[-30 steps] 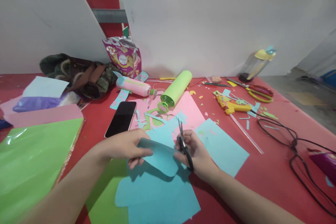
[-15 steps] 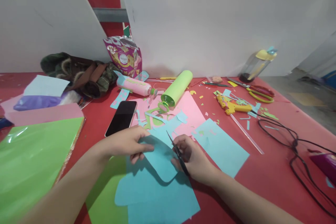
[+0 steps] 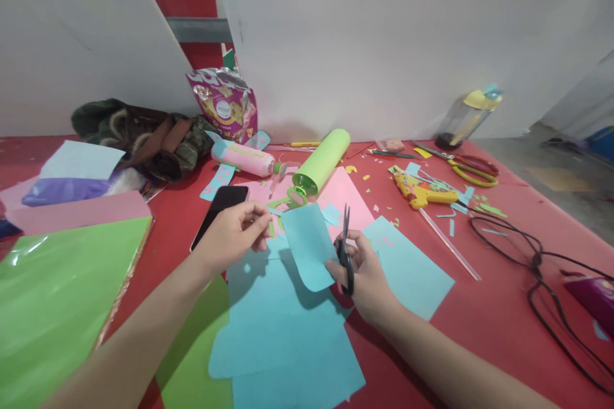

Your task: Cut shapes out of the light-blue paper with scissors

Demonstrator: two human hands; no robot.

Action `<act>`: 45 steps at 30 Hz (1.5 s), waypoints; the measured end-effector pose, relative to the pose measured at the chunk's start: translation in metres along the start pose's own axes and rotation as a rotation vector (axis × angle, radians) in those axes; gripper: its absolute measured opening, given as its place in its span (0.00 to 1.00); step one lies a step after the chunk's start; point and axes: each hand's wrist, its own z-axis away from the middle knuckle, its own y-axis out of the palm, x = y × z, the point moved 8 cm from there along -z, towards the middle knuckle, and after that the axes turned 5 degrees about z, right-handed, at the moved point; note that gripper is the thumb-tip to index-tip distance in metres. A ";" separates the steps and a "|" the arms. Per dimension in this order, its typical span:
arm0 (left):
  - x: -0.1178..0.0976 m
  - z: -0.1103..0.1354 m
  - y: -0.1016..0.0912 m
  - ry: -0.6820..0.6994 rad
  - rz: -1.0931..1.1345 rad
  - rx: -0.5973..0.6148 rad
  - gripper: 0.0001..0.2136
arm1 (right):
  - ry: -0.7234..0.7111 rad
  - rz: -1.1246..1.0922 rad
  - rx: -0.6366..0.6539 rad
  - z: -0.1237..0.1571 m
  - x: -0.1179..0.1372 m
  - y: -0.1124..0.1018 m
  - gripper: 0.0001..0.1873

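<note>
My right hand (image 3: 362, 275) is closed around black-handled scissors (image 3: 346, 249), whose blades point up. Its thumb also pins the right edge of a light blue paper piece (image 3: 309, 249) with rounded lower corners, raised above the table. Left of that paper, my left hand (image 3: 240, 233) hovers in front of a black phone (image 3: 215, 208), its fingers loosely curled, with nothing visible in them. Below both hands, larger blue sheets (image 3: 283, 345) overlap a green sheet (image 3: 196, 345). Another blue sheet (image 3: 412, 268) lies beside my right hand.
A green paper-wrapped bottle (image 3: 322, 163) and a pink one (image 3: 242, 158) lie behind my hands. To the right are a yellow glue gun (image 3: 422, 195) with a black cord (image 3: 535, 262), and more scissors (image 3: 472, 169). Paper scraps are scattered around. A snack bag (image 3: 224, 105) stands at the back.
My left hand has let go of the blue paper and moved up and left. The paper is now upright in my right hand, and the scissors have swung to point upward.
</note>
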 end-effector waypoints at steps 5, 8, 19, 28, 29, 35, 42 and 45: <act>-0.006 0.006 0.024 0.129 0.051 0.204 0.09 | -0.006 0.006 -0.052 0.000 0.002 -0.004 0.17; -0.007 0.013 0.039 0.148 0.002 0.340 0.14 | -0.009 0.007 -0.036 0.001 0.002 -0.003 0.17; -0.006 0.023 0.074 0.107 -0.226 0.430 0.08 | -0.060 0.008 0.020 0.003 0.003 0.003 0.20; 0.000 0.024 0.074 -0.020 -0.193 0.296 0.09 | -0.110 0.070 0.028 0.003 0.001 0.001 0.20; -0.001 0.024 0.073 -0.012 -0.200 0.291 0.09 | -0.110 0.077 0.030 0.004 0.001 0.001 0.20; 0.000 0.021 0.066 0.008 -0.242 0.249 0.09 | -0.059 0.057 0.065 0.003 -0.002 0.005 0.18; -0.007 0.012 0.038 0.031 -0.337 0.120 0.10 | 0.020 -0.001 0.154 0.005 -0.002 0.013 0.16; -0.011 0.012 0.024 0.039 -0.305 0.030 0.10 | 0.048 -0.010 0.170 0.007 -0.005 0.014 0.16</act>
